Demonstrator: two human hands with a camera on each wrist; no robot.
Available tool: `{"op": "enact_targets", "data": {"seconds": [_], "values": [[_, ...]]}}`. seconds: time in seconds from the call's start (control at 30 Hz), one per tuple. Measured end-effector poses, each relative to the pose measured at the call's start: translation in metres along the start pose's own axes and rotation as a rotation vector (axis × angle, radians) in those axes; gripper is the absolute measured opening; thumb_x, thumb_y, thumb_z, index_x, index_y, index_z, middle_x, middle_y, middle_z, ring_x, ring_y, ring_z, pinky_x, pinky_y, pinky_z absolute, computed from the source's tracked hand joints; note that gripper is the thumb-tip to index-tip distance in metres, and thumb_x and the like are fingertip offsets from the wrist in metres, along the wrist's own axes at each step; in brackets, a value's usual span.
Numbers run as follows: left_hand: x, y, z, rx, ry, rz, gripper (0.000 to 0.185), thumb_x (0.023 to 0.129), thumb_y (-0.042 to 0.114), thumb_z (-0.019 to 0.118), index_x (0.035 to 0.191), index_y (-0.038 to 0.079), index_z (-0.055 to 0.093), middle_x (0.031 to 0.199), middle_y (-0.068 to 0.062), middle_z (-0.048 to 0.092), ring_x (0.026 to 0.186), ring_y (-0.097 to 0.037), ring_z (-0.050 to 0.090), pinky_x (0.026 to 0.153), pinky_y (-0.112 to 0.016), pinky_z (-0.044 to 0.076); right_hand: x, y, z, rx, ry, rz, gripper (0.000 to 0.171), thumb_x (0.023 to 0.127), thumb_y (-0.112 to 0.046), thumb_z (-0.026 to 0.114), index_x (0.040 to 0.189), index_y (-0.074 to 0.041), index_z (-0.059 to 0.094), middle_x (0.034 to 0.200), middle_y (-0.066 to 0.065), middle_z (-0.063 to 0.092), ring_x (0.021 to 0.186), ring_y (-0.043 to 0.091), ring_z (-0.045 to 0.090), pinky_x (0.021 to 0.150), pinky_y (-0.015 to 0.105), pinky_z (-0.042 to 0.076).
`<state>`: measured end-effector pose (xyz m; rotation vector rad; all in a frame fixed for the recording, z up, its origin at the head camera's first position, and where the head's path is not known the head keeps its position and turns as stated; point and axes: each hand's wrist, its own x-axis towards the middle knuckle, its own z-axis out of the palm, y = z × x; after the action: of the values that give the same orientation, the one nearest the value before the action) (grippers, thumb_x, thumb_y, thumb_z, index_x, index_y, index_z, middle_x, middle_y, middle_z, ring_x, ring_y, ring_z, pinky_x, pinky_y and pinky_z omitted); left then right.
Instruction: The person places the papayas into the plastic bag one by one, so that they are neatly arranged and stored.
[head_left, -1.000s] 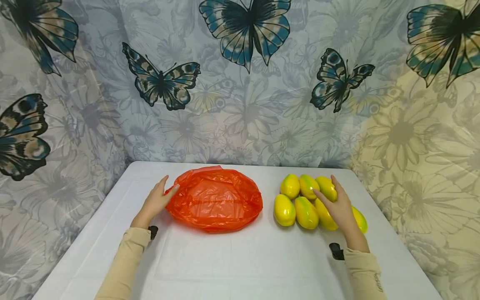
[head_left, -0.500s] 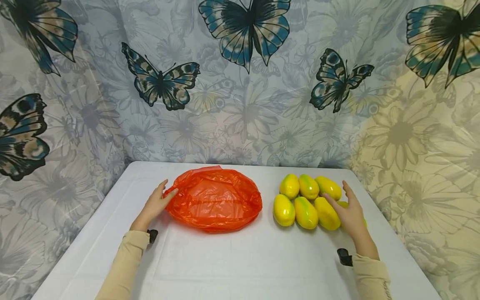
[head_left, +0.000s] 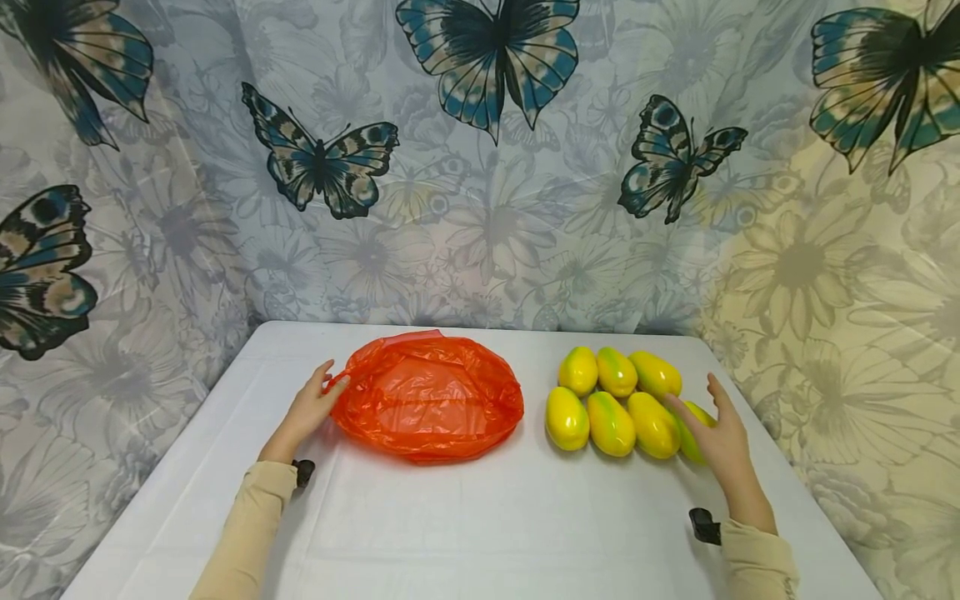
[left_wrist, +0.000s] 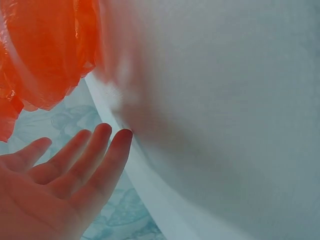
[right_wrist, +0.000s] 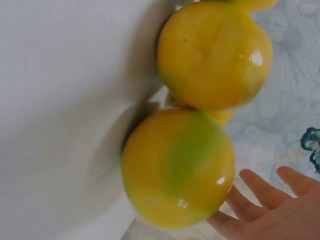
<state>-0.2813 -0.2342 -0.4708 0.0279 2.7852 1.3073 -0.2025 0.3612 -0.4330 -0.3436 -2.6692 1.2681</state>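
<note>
Two yellow-green fruits (right_wrist: pixel 195 115) touching, on white table (right_wrist: pixel 60 100). Right hand (right_wrist: pixel 272 212) beside lower fruit, fingers (right_wrist: pixel 260 187) straight. Patterned cloth (right_wrist: pixel 295 90) behind.

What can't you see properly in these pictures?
- Inside the orange bag: the head view shows only crinkled plastic, so any contents stay hidden.
- The rightmost mango: the right hand covers part of it in the head view.
- The mangoes in the right wrist view: edges cut off the rest of the group.
- The left hand in its wrist view: the edge cuts off the thumb.
</note>
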Motion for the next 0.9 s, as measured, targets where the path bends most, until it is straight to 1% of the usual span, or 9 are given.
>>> {"op": "enact_targets", "data": {"seconds": [0.23, 0.4, 0.5, 0.63, 0.67, 0.8, 0.83, 0.87, 0.9], "values": [[0.001, -0.003, -0.001, -0.006, -0.006, -0.009, 0.076, 0.103, 0.047, 0.038, 0.155, 0.001, 0.009, 0.151, -0.035, 0.028, 0.132, -0.050, 0.042, 0.109, -0.060, 0.036, 0.000, 0.012, -0.005, -0.009, 0.004, 0.069, 0.092, 0.095, -0.056, 0.051, 0.158, -0.018, -0.005, 0.162, 0.025, 0.005, 0.147, 0.049, 0.007, 0.113, 0.070, 0.014], [0.001, -0.004, 0.000, -0.019, -0.009, -0.017, 0.075, 0.103, 0.047, 0.038, 0.156, 0.001, 0.009, 0.151, -0.034, 0.028, 0.134, -0.050, 0.040, 0.109, -0.059, 0.037, -0.002, 0.018, -0.009, 0.014, -0.004, 0.092, 0.091, 0.095, -0.056, 0.050, 0.158, -0.018, -0.005, 0.162, 0.025, 0.003, 0.148, 0.049, 0.006, 0.113, 0.070, 0.014], [0.000, -0.005, -0.001, -0.019, -0.007, -0.020, 0.076, 0.103, 0.049, 0.037, 0.156, 0.001, 0.010, 0.151, -0.034, 0.029, 0.135, -0.050, 0.039, 0.110, -0.059, 0.036, -0.003, 0.021, -0.009, 0.016, -0.010, 0.094, 0.091, 0.096, -0.055, 0.050, 0.158, -0.016, -0.004, 0.161, 0.027, 0.004, 0.147, 0.051, 0.007, 0.113, 0.070, 0.015], [0.000, -0.007, -0.002, -0.035, -0.006, -0.016, 0.080, 0.101, 0.054, 0.037, 0.155, 0.001, 0.011, 0.151, -0.035, 0.029, 0.135, -0.052, 0.038, 0.110, -0.061, 0.034, -0.002, 0.027, -0.009, 0.004, -0.011, 0.106, 0.091, 0.096, -0.055, 0.049, 0.158, -0.014, -0.004, 0.161, 0.028, 0.003, 0.146, 0.052, 0.008, 0.112, 0.070, 0.016], [0.000, -0.007, -0.002, -0.032, 0.010, -0.007, 0.081, 0.100, 0.056, 0.037, 0.155, 0.002, 0.014, 0.149, -0.035, 0.031, 0.132, -0.052, 0.041, 0.107, -0.060, 0.037, -0.001, 0.028, -0.009, 0.003, -0.011, 0.113, 0.091, 0.096, -0.055, 0.049, 0.158, -0.015, -0.004, 0.161, 0.028, 0.003, 0.146, 0.052, 0.008, 0.112, 0.070, 0.016], [0.000, -0.010, -0.003, -0.046, 0.014, 0.013, 0.089, 0.095, 0.066, 0.037, 0.155, 0.004, 0.016, 0.146, -0.037, 0.033, 0.129, -0.054, 0.042, 0.104, -0.062, 0.038, 0.000, 0.033, -0.008, 0.003, -0.007, 0.135, 0.090, 0.096, -0.055, 0.049, 0.158, -0.015, -0.003, 0.162, 0.027, 0.003, 0.146, 0.052, 0.009, 0.113, 0.069, 0.017], [-0.001, -0.010, -0.003, -0.037, 0.027, 0.020, 0.090, 0.094, 0.068, 0.037, 0.155, 0.004, 0.018, 0.145, -0.037, 0.035, 0.127, -0.053, 0.045, 0.102, -0.061, 0.041, 0.000, 0.034, -0.008, 0.003, -0.007, 0.138, 0.090, 0.096, -0.055, 0.049, 0.158, -0.015, -0.003, 0.162, 0.027, 0.003, 0.146, 0.052, 0.009, 0.113, 0.069, 0.017], [-0.001, -0.010, -0.003, -0.038, 0.027, 0.019, 0.091, 0.094, 0.069, 0.037, 0.155, 0.003, 0.018, 0.144, -0.037, 0.035, 0.127, -0.053, 0.044, 0.101, -0.061, 0.041, 0.000, 0.035, -0.008, 0.006, -0.008, 0.144, 0.090, 0.096, -0.055, 0.049, 0.158, -0.015, -0.003, 0.162, 0.027, 0.003, 0.146, 0.052, 0.009, 0.113, 0.069, 0.017], [0.000, -0.011, -0.003, -0.048, 0.012, 0.010, 0.091, 0.094, 0.068, 0.037, 0.155, 0.003, 0.016, 0.146, -0.038, 0.033, 0.129, -0.054, 0.042, 0.104, -0.062, 0.039, 0.000, 0.035, -0.008, 0.008, -0.008, 0.148, 0.090, 0.096, -0.055, 0.049, 0.158, -0.015, -0.003, 0.162, 0.027, 0.003, 0.146, 0.052, 0.009, 0.113, 0.069, 0.017]]}}
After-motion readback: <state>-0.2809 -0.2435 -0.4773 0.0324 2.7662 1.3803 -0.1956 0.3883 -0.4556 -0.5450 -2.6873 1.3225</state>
